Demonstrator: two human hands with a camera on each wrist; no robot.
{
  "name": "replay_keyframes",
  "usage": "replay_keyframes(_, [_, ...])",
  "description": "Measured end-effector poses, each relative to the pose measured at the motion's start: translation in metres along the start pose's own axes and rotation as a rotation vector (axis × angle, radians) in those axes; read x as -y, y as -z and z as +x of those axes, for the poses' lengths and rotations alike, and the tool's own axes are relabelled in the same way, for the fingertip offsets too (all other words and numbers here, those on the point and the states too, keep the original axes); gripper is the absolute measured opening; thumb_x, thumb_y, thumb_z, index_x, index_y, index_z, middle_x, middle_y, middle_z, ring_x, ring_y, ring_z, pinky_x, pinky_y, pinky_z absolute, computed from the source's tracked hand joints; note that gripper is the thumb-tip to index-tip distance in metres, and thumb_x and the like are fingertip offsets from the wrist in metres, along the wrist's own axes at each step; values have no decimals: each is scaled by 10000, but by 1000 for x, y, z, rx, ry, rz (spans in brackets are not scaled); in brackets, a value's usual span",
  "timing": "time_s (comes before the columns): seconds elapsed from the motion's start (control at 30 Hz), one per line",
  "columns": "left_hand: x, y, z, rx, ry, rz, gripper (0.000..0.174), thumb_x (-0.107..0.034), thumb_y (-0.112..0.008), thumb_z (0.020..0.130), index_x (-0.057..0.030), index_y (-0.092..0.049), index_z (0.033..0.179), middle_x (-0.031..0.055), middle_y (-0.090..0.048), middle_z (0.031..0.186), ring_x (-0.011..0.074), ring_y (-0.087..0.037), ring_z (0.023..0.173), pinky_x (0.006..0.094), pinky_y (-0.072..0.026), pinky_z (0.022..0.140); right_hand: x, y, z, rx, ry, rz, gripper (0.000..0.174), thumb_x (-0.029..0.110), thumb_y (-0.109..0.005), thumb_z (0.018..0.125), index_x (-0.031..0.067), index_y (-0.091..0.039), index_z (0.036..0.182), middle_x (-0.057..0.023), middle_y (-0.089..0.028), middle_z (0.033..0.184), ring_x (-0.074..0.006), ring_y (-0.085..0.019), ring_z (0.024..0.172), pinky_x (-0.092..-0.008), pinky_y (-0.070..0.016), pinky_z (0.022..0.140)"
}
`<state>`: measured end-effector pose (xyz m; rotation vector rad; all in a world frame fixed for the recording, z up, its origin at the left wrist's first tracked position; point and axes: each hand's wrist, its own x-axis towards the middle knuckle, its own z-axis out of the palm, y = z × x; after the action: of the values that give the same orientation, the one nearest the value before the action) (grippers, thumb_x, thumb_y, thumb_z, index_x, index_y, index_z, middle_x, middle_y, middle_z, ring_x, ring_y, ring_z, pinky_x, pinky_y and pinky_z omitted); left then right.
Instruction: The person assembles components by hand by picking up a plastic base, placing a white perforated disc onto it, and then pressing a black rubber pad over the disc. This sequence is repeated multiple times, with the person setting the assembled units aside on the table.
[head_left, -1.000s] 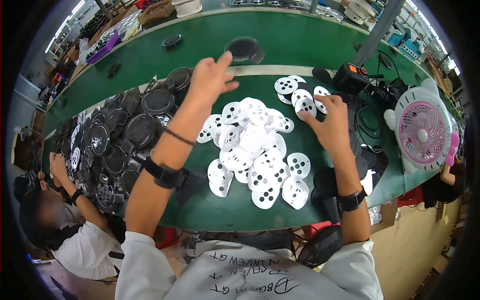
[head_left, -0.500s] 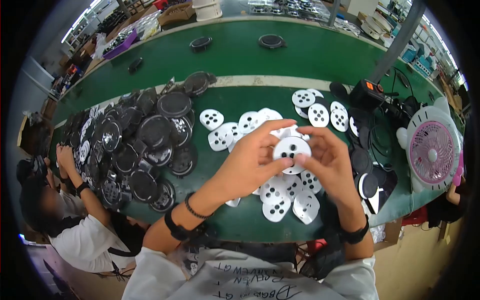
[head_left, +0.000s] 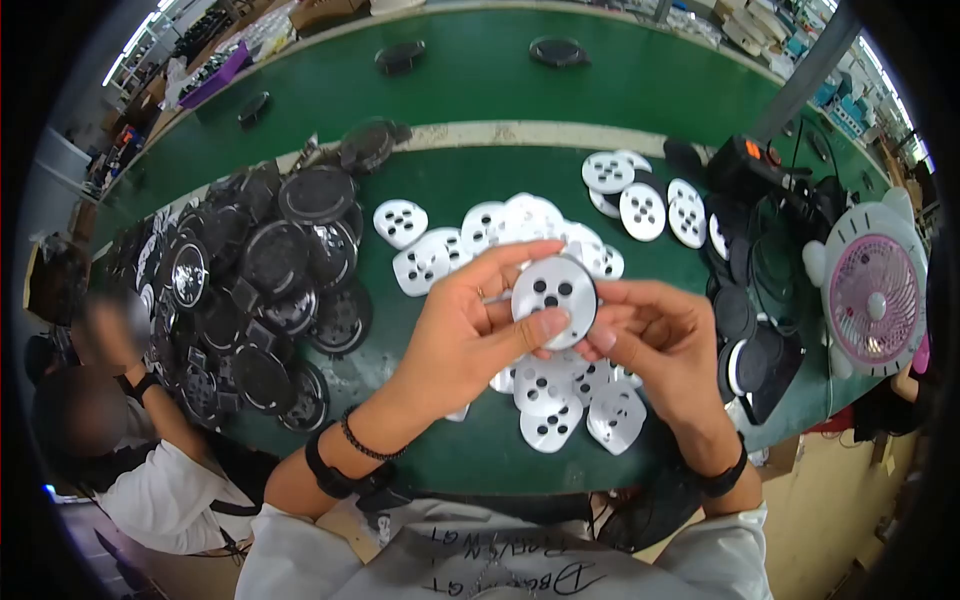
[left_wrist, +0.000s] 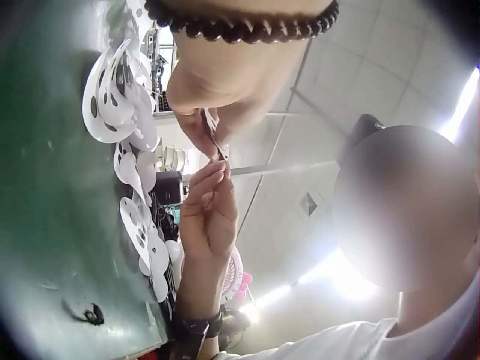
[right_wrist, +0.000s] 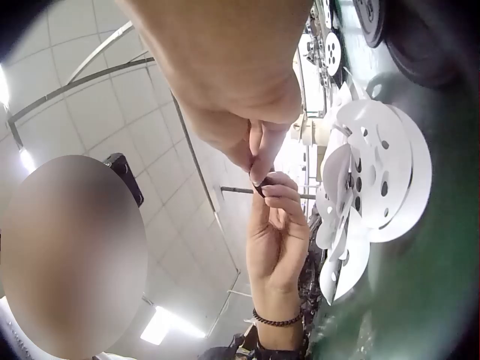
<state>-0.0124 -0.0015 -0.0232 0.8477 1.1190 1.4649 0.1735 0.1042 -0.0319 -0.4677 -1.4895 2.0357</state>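
A round white disc [head_left: 570, 304] with several dark holes is held up between both hands, over a heap of white perforated sheets [head_left: 548, 388]. My left hand [head_left: 450, 335] grips its left side, thumb on the white face and fingers behind. At the right edge, my right hand [head_left: 668, 340] pinches the disc between thumb and fingers. A dark rim shows along that edge. From the right wrist view, the disc appears edge-on as a thin dark piece [right_wrist: 262, 186] between the fingertips of both hands.
Black round parts [head_left: 275, 255] are heaped at the left, beside another person's arm [head_left: 175, 425]. White and black discs [head_left: 642, 212] lie at the back right. A black box [head_left: 745, 165], cables and a pink-and-white fan [head_left: 873, 300] stand right. Behind runs a green belt [head_left: 480, 85].
The left hand has come back from the black part on the belt, and the right hand from the discs at the back right. Both now hold a white disc, turned slightly and shifted left.
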Motion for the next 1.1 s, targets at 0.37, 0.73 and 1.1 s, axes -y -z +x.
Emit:
replay_keyframes(0.37, [16,-6,-1,-60,-104,121,541,-31,-717,892,31,-488,1378,132,-632,1198,172,-644,1048,282,-551,840,1,-4,0,-89,-27,-91,325,-71,-707,859,-79,-609,1169,-107,-715,933,-153,-702,852,-263,-577,762])
replay_keyframes(0.73, [14,-2,-6,187,-157,376,408,-202,-697,941,21,-619,1274,145,-721,1031,173,-692,864,308,-542,786,4,-16,-9,-132,162,-290,352,-90,-721,830,16,-465,1046,-114,-668,904,-125,-666,839,-251,-555,753])
replay_keyframes(1.1, [-2,18,-2,-142,-426,462,303,-224,-546,1023,42,-649,1126,132,-719,1094,218,-705,987,347,-554,872,9,-11,-14,-133,199,-406,274,-108,-705,832,-8,-531,1017,-114,-654,913,-144,-663,820,-263,-553,736])
